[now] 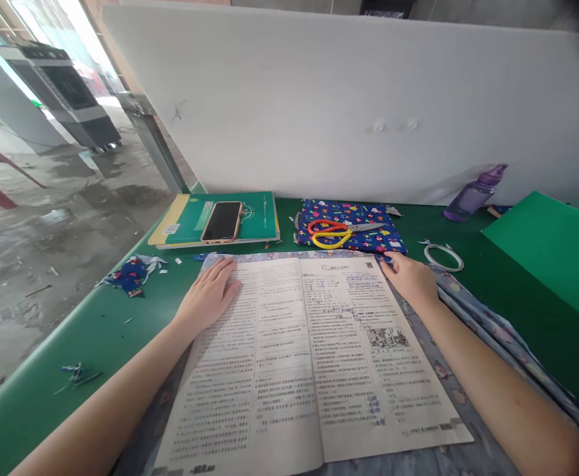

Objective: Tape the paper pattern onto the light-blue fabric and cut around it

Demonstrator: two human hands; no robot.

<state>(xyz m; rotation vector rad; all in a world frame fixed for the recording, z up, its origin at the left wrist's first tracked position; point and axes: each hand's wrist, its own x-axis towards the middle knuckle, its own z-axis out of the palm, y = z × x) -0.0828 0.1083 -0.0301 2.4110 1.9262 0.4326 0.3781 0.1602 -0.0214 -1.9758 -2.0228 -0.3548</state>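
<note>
An open printed workbook (339, 370) lies on a grey-blue patterned cloth (478, 304) that shows past its edges. My left hand (207, 291) rests flat on the upper part of the left page, its fingers spread. At the book's top right corner, my right hand (411, 274) is closed on the edge of the cloth; its fingertips are partly hidden. Just beyond the book, scissors (336, 235) with one red and one yellow handle lie on a folded dark blue printed cloth (314, 210). Right of my right hand lies a white ring (461, 266), perhaps a tape roll.
A phone (223, 221) lies on green books (264, 221) at the back left. Fabric scraps (131, 276) and threads (76, 375) litter the green table (165, 357). A purple bottle (470, 198) and a green board (557, 244) are at right. A white panel (319, 99) stands behind.
</note>
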